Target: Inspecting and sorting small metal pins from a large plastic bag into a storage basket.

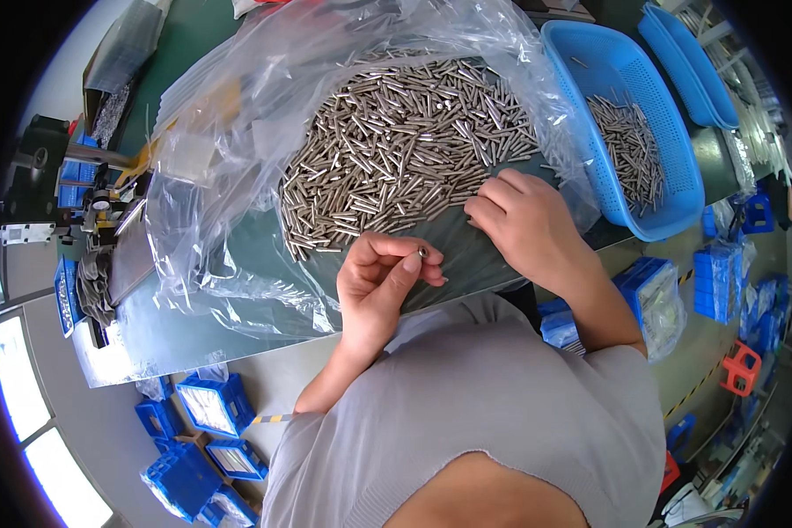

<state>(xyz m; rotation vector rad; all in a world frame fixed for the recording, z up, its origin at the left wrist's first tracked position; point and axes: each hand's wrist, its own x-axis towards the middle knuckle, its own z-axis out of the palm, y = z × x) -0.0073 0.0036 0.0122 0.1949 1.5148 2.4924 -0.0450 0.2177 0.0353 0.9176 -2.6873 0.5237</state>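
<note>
A wide heap of short metal pins (405, 145) lies on a clear plastic bag (238, 185) spread over the green table. Between the thumb and index finger of my left hand (377, 286) is one metal pin (423, 253), its round end facing up. The other fingers of that hand curl beneath it, just off the heap's near edge. My right hand (532, 233) rests at the heap's near right edge with its fingers curled in together. Whatever its fingertips may hold is hidden.
Right of the heap stands a blue plastic basket (568, 66) with more pins inside; a second blue basket (691, 62) is beyond it. Metal equipment (101, 207) occupies the table's left end. Blue crates (216, 400) and a red stool (741, 368) stand on the floor.
</note>
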